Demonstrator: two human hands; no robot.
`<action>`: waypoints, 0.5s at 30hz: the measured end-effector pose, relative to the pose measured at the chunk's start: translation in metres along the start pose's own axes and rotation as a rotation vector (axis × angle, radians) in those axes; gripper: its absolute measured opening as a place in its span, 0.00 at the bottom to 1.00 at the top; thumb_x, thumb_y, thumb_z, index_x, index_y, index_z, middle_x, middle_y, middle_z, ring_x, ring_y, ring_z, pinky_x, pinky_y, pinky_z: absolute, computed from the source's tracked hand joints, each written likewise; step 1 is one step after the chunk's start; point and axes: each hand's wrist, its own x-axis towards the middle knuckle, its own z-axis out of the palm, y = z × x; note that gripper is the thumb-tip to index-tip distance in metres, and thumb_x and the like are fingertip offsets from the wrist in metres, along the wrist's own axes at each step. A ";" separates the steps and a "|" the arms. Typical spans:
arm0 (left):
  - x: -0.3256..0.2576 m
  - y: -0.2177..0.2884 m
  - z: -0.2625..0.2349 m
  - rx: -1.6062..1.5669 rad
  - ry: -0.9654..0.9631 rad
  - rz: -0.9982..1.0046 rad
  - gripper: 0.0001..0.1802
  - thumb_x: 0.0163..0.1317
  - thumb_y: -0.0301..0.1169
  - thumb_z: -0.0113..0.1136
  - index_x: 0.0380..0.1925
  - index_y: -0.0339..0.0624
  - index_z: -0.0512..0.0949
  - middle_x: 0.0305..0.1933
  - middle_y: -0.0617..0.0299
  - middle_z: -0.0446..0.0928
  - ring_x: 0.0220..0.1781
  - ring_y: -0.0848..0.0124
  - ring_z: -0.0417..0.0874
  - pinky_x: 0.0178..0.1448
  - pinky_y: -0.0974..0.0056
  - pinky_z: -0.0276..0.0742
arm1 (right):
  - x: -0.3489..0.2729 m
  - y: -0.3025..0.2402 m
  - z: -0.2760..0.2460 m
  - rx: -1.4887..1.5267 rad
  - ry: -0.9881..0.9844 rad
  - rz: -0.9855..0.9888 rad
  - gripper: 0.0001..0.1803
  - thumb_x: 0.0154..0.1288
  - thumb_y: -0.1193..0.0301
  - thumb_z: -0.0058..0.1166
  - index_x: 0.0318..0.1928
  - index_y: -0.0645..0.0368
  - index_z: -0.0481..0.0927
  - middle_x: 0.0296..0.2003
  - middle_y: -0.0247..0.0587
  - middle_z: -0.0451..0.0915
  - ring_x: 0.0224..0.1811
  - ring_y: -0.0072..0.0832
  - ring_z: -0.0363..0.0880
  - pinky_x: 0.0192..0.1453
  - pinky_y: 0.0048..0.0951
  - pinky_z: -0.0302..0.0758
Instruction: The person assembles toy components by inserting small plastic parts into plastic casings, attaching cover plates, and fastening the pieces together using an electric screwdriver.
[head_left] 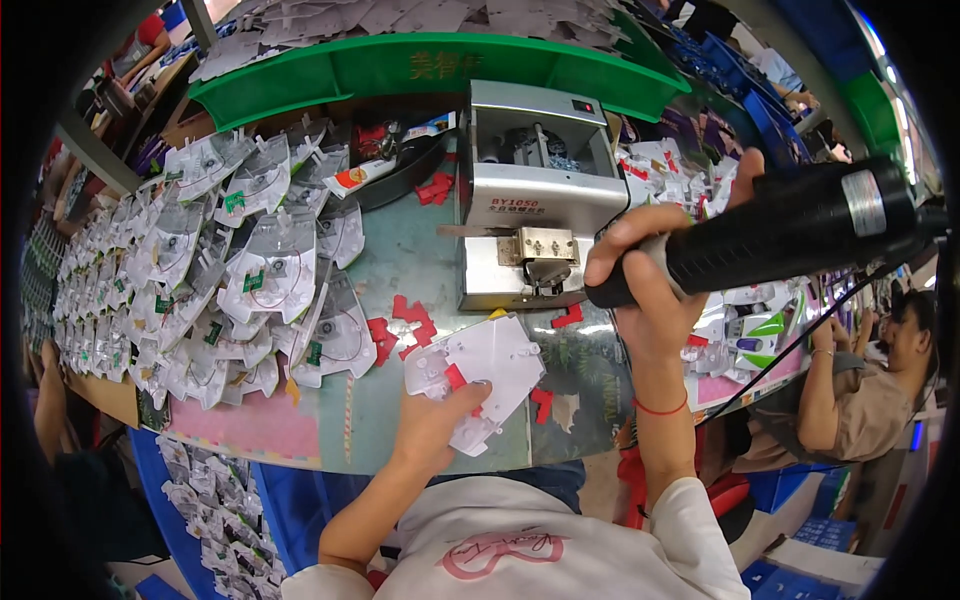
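Note:
My left hand (pixel 432 428) grips a white plastic shell (pixel 508 358) low over the near edge of the bench, its thumb across the top. A small red plastic piece (pixel 455 377) sits on the shell beside that thumb. My right hand (pixel 655 285) is wrapped round a black electric screwdriver (pixel 790 230), held sideways. Its black nose end is by the right front corner of a silver screw feeder (pixel 545 190); the bit is not visible. Loose red pieces (pixel 541 404) lie around the shell, and others (pixel 436 188) lie left of the feeder.
Clear and white plastic shells with green boards (pixel 270 270) are piled on the left. A green bin (pixel 400 70) of flat white parts stands at the back. A dark tray (pixel 410 170) holds tubes. A cable (pixel 790 350) hangs at right, near a seated co-worker (pixel 870 390).

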 end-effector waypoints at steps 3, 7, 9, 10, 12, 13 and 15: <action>0.003 0.003 0.005 -0.008 0.014 0.012 0.22 0.44 0.15 0.58 0.43 0.34 0.68 0.37 0.56 0.76 0.35 0.68 0.80 0.39 0.65 0.77 | 0.011 0.012 0.010 -0.034 0.022 -0.124 0.34 0.51 0.86 0.50 0.58 0.67 0.51 0.32 0.47 0.75 0.23 0.25 0.75 0.27 0.21 0.73; 0.008 0.003 0.003 -0.008 0.030 0.040 0.21 0.44 0.15 0.58 0.42 0.33 0.69 0.37 0.56 0.76 0.35 0.69 0.80 0.38 0.66 0.77 | 0.006 0.023 0.009 -0.173 -0.032 -0.001 0.31 0.49 0.86 0.52 0.55 0.70 0.55 0.30 0.45 0.75 0.22 0.22 0.73 0.26 0.19 0.71; 0.009 0.004 0.003 0.015 0.047 0.064 0.20 0.43 0.16 0.58 0.41 0.33 0.70 0.36 0.56 0.76 0.35 0.69 0.80 0.38 0.66 0.77 | 0.004 0.024 0.016 -0.242 0.036 -0.014 0.15 0.52 0.83 0.46 0.42 0.67 0.64 0.28 0.41 0.69 0.18 0.23 0.68 0.23 0.25 0.68; 0.009 0.004 0.003 0.013 0.050 0.060 0.20 0.43 0.16 0.58 0.41 0.33 0.70 0.36 0.56 0.76 0.35 0.69 0.80 0.38 0.66 0.77 | 0.003 0.023 0.017 -0.243 0.036 -0.008 0.15 0.52 0.83 0.46 0.42 0.67 0.64 0.28 0.41 0.69 0.18 0.23 0.68 0.23 0.25 0.68; 0.010 0.002 0.002 0.026 0.050 0.058 0.20 0.43 0.16 0.59 0.40 0.32 0.71 0.35 0.57 0.77 0.34 0.71 0.79 0.37 0.67 0.76 | 0.001 0.023 0.018 -0.227 0.094 0.068 0.05 0.52 0.81 0.46 0.30 0.65 0.65 0.22 0.40 0.68 0.15 0.23 0.65 0.21 0.24 0.65; 0.011 0.002 0.001 0.023 0.057 0.057 0.20 0.43 0.16 0.59 0.40 0.32 0.71 0.35 0.57 0.77 0.34 0.71 0.79 0.37 0.67 0.76 | -0.002 0.022 0.016 -0.224 0.090 0.075 0.05 0.52 0.81 0.46 0.30 0.65 0.65 0.22 0.40 0.68 0.15 0.23 0.65 0.21 0.24 0.65; 0.011 0.002 0.000 0.035 0.024 0.081 0.19 0.43 0.16 0.59 0.40 0.32 0.72 0.34 0.58 0.77 0.33 0.72 0.79 0.37 0.68 0.76 | -0.010 0.017 0.010 -0.056 -0.008 0.228 0.08 0.50 0.82 0.53 0.32 0.66 0.69 0.19 0.37 0.72 0.17 0.19 0.70 0.22 0.17 0.67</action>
